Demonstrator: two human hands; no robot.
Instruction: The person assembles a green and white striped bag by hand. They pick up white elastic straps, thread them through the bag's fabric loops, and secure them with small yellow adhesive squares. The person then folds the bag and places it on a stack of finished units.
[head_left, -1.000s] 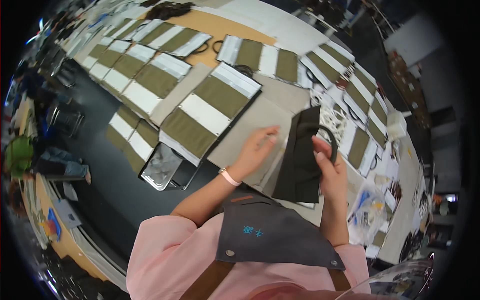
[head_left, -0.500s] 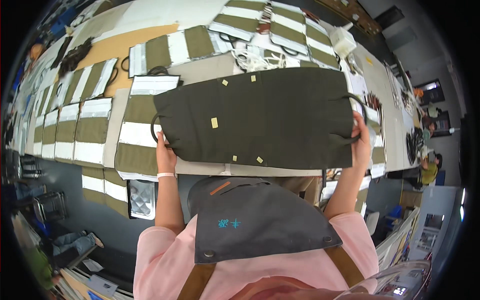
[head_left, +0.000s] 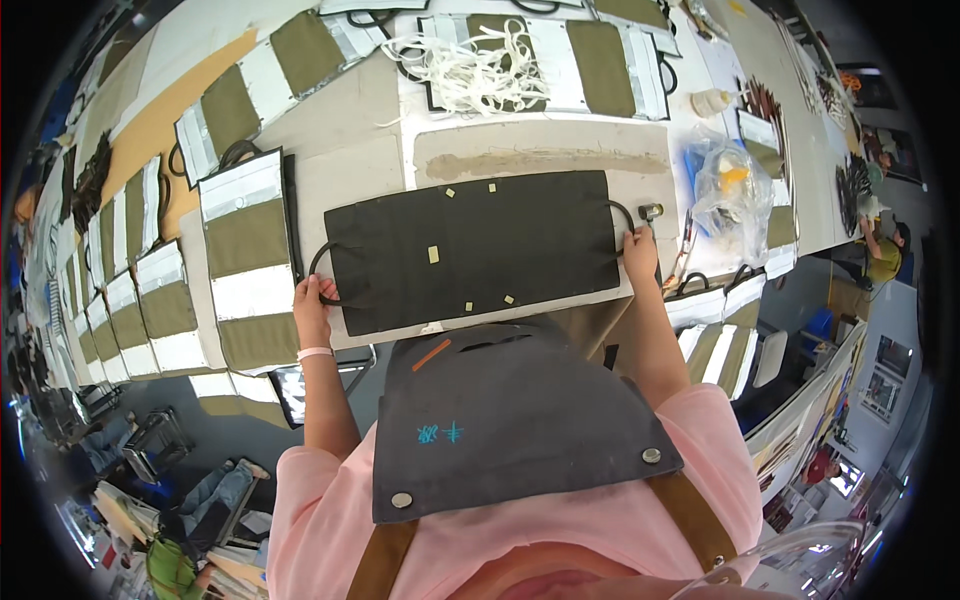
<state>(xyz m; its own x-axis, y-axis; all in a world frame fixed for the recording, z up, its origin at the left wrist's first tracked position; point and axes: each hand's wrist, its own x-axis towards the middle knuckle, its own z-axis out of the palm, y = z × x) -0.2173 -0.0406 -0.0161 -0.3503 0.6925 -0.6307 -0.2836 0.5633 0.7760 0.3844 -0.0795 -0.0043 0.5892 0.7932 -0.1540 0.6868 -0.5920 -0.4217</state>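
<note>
A dark olive-black fabric panel [head_left: 530, 235] lies flat on the table in front of me, with several small yellow tape pieces on it. At each short end is a black loop handle. My left hand [head_left: 313, 300] is closed around the lower part of the left handle [head_left: 318, 262]. Fingers of my right hand [head_left: 638, 255] pinch the lower part of the right handle [head_left: 626, 212]. The panel's near edge runs close to the table's front edge, just beyond my grey apron [head_left: 520, 420].
A pile of white cord [head_left: 480, 70] lies on striped olive-and-white panels at the back. More striped panels [head_left: 250, 250] line the left. A clear plastic bag [head_left: 735, 195] and a small dark cylindrical item [head_left: 651, 211] sit to the right. Other people are farther off.
The dark panel has gone from held up close to me to lying on the table. Both hands have lowered with it, and my view has shifted.
</note>
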